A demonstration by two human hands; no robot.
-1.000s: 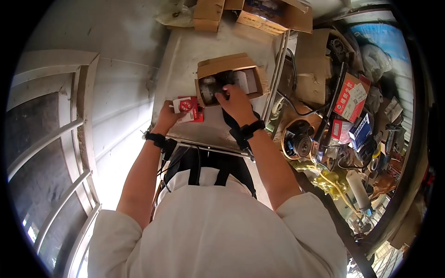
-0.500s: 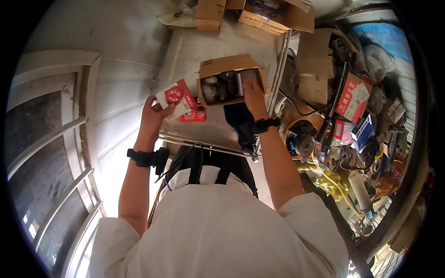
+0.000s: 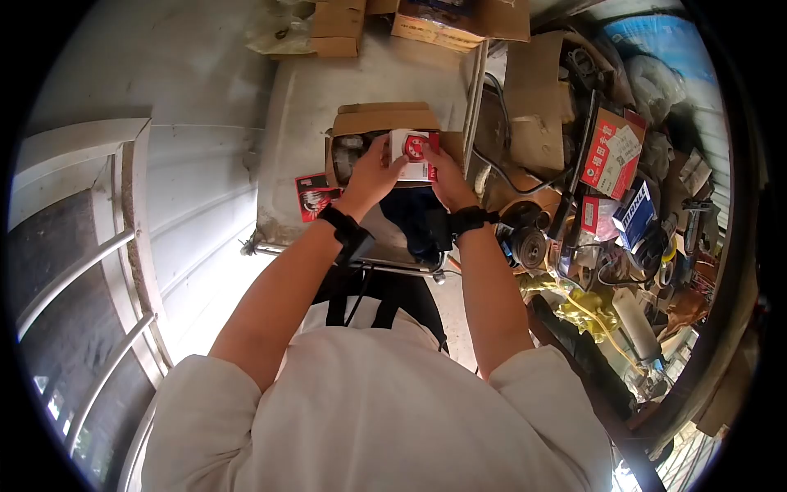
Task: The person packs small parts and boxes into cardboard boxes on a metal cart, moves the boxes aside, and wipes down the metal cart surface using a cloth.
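Observation:
Both hands are over an open cardboard box (image 3: 379, 120) on the metal table. A small red-and-white box (image 3: 416, 168) with a round red design is between them. My left hand (image 3: 373, 178) is closed on its left side, fingers at the edge. On its right side, my right hand (image 3: 450, 179) grips it with the thumb near the front. Inside the cardboard box, clear-wrapped parts (image 3: 348, 152) show at the left; the rest is hidden behind the hands and small box. A red printed packet (image 3: 313, 197) lies left of the cardboard box. Dark cloth (image 3: 412, 221) hangs at the table's front.
More cardboard boxes (image 3: 443, 29) stand at the table's far end. To the right, a cluttered heap holds a red carton (image 3: 607, 156), a blue-and-white box (image 3: 634, 215), cables and a pulley-like part (image 3: 527, 246). A barred window (image 3: 74, 279) is at left.
My left hand has carried the red-and-white box rightward to over the cardboard box. My right hand, earlier inside the cardboard box, now also holds it. The view has shifted slightly.

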